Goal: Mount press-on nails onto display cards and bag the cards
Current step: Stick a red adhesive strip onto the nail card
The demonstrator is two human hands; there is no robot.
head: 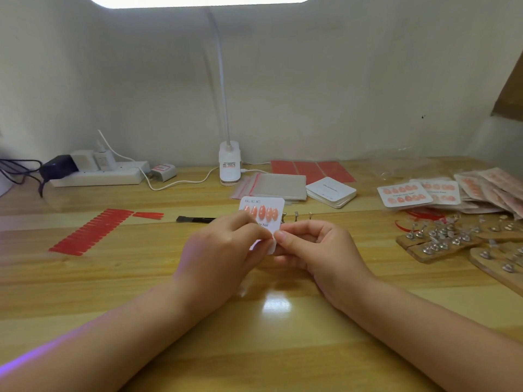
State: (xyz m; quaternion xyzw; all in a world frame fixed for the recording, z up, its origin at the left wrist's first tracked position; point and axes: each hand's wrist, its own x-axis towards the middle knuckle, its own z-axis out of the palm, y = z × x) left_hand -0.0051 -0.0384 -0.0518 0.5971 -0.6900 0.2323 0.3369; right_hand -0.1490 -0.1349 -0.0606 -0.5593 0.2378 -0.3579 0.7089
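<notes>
Wooden counter [85, 284] against a pale wall, lit by a clip lamp [229, 162]. Item held: one white display card [264, 206], upper row of five peach press-on nails [261, 212], raised above the counter at centre. My left hand [223, 250] pinches its lower edge; my right hand [314, 247] pinches the same corner, each grip curled tight. Behind: clear bags [278, 185], blank card stack [331, 190]. Right: finished cards [404, 195], metal nail stands [441, 241]. Left: red adhesive strips [90, 230].
</notes>
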